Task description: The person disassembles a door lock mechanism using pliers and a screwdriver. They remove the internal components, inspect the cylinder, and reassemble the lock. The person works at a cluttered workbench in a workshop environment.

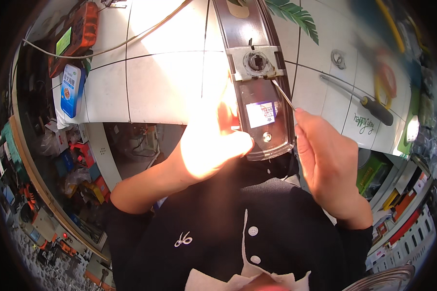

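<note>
A long dark brown housing, like a door lock panel (243, 29), lies lengthwise in front of me, its rounded near end over the table's edge. Across it sits a whitish metal bracket (239, 64) with a round slotted socket (256, 61). Nearer to me are a small printed sticker (261, 114) and a round screw-like spot (267, 137). My left hand (204, 150), bleached by sunlight, grips the panel's near left side, thumb on top. A thin metal rod (283, 93) is pinched in my right hand (327, 157); its tip meets the bracket's near right edge. Any handle is hidden.
On the white tiled table, a screwdriver (378, 110) and a grey metal ring part (338, 59) lie at the right. An orange device (82, 34), a blue pack (70, 92) and a pale cable (131, 39) are at the left. Crowded shelves (398, 213) stand below on both sides.
</note>
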Tool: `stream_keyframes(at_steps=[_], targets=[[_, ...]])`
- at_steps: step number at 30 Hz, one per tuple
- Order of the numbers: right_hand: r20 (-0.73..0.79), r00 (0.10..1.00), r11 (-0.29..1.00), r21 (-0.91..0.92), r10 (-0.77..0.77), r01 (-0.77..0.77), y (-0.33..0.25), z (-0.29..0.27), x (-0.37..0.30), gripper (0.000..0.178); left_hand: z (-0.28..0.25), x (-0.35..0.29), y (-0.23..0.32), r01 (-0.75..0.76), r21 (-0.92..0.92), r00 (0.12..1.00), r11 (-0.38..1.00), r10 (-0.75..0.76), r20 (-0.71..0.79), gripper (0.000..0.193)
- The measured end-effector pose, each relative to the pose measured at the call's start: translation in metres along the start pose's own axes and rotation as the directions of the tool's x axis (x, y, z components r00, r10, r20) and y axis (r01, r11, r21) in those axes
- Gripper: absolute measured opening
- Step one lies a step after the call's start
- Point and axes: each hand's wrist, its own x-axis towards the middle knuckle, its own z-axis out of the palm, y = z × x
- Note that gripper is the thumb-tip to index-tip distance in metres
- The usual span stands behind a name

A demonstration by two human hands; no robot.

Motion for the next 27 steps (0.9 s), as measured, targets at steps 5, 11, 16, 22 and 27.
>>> stream_keyframes(at_steps=[5, 11, 16, 22, 27], targets=[[-0.158, 0.987, 0.995, 0.081, -0.042, 0.055, 0.006, 0.030, -0.008, 0.040, -0.001, 0.002, -0.008, 0.038, -0.001, 0.999, 0.999, -0.038, -0.018, 0.083], [-0.217, 0.970, 0.984, 0.111, -0.111, 0.137, 0.005, 0.035, -0.006, 0.043, -0.018, 0.002, -0.013, 0.054, 0.085, 0.998, 0.995, -0.051, -0.040, 0.075], [-0.106, 0.994, 0.994, 0.101, -0.019, 0.030, -0.003, 0.014, -0.006, 0.034, -0.033, 0.001, 0.001, 0.053, 0.188, 0.998, 0.981, -0.049, -0.025, 0.069], [-0.106, 0.993, 0.989, 0.144, 0.050, -0.035, -0.009, 0.006, -0.005, 0.028, -0.027, 0.003, 0.016, 0.002, 0.150, 0.997, 0.989, 0.010, -0.078, 0.062], [-0.037, 0.996, 0.991, 0.112, 0.083, -0.079, -0.010, 0.004, -0.004, 0.023, -0.046, 0.012, 0.024, -0.153, 0.491, 0.971, 0.858, 0.223, -0.086, 0.051]])
